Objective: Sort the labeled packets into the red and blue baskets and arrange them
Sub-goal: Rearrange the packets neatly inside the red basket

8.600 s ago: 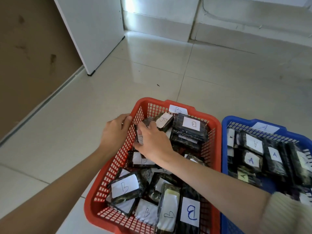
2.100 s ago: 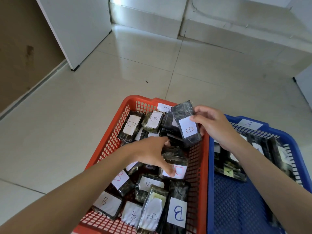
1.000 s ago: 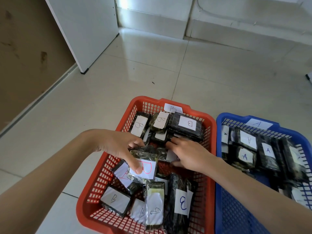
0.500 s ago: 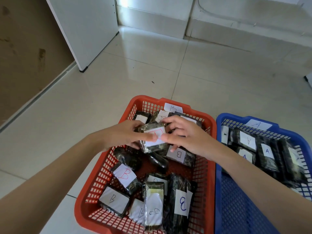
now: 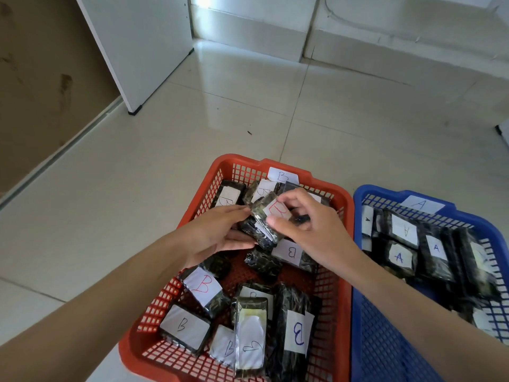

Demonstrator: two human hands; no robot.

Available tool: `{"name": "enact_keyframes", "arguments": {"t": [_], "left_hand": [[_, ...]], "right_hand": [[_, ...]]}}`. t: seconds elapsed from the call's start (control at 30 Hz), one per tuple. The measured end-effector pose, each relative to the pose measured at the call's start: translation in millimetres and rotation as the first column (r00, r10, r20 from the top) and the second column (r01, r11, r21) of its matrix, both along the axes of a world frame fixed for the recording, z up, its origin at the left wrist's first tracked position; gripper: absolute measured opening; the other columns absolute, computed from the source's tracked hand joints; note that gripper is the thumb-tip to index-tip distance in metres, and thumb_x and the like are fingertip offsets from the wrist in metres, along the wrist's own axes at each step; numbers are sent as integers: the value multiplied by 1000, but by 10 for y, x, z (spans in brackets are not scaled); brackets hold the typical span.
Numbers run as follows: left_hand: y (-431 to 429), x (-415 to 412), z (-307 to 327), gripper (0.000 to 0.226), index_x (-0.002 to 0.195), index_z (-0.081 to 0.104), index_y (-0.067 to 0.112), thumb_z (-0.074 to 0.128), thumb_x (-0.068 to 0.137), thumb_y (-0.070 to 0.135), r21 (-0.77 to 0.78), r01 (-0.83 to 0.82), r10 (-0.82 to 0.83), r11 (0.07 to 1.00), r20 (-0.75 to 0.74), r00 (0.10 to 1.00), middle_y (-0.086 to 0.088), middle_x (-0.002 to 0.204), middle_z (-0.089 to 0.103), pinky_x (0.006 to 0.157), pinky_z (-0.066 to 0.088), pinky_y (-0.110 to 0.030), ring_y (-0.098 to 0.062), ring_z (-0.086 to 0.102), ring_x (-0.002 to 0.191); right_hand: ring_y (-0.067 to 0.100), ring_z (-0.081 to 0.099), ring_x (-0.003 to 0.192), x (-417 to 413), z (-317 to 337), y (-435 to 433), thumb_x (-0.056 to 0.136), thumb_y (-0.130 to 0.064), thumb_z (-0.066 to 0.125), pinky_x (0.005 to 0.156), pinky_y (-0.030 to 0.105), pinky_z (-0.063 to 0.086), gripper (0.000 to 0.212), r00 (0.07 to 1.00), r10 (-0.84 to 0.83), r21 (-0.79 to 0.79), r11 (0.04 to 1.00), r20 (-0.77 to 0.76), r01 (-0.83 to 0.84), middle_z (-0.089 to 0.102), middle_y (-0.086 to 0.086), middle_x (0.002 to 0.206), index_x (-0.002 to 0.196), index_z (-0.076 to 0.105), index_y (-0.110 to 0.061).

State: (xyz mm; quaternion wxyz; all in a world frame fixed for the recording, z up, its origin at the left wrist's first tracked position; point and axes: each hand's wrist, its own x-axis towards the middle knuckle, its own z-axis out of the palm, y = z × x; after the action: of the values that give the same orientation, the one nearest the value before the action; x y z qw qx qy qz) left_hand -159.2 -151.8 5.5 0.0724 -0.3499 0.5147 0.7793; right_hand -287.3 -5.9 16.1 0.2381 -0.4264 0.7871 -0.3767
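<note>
A red basket (image 5: 345, 213) tagged B holds several dark packets with white B labels. Over its far half my right hand (image 5: 311, 230) pinches a dark packet with a red B label (image 5: 268, 216) between thumb and fingers. My left hand (image 5: 217, 235) touches the same packet's left end with its fingertips, the thumb stretched out underneath. More B packets (image 5: 205, 288) lie loose in the near half. To the right stands a blue basket (image 5: 468, 219) tagged A, with A-labelled packets (image 5: 400, 256) in its far half.
Both baskets sit side by side on a glossy tiled floor (image 5: 165, 188). A white door or panel (image 5: 137, 45) stands at the back left beside a brown wall (image 5: 41, 78). A white step (image 5: 385, 37) runs along the back.
The red-B packet has risen from the basket's middle toward the far row. My right hand has come onto it and now pinches it; my left hand's hold has eased to fingertips.
</note>
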Motion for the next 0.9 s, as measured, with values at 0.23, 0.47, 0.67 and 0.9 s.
{"name": "enact_keyframes", "arguments": {"t": [0.23,0.47,0.67,0.9], "left_hand": [[168,-170,-66,31,118,56,11,48,96,31,46,68,-71,997,56,996,-10,120,62,94,50,-32,-23,64,106],[403,-367,-99,19,114,56,16,47,97,19,127,66,-70,990,27,997,-5,113,63,89,52,-28,-20,63,104],[559,-465,-150,46,139,43,20,42,97,39,-161,192,-174,968,119,978,1,145,41,106,38,-36,-17,43,127],[597,-472,-144,41,125,52,16,43,96,43,-420,323,-279,848,164,946,-1,119,51,105,39,-38,-16,49,112]], "right_hand": [[16,57,103,-122,5,167,73,-53,71,83,33,49,58,905,253,340,931,-342,-131,56,-6,114,112,38,-25],[11,45,111,-213,55,317,76,-43,71,90,28,43,62,866,279,385,916,-415,-110,49,-8,124,124,36,-25],[14,39,114,-173,1,342,76,-39,71,90,29,43,63,837,308,399,909,-452,-119,42,-5,124,128,38,-21],[16,42,115,-190,6,369,77,-43,70,89,27,41,65,804,333,418,901,-493,-117,41,-3,125,129,38,-20]]}}
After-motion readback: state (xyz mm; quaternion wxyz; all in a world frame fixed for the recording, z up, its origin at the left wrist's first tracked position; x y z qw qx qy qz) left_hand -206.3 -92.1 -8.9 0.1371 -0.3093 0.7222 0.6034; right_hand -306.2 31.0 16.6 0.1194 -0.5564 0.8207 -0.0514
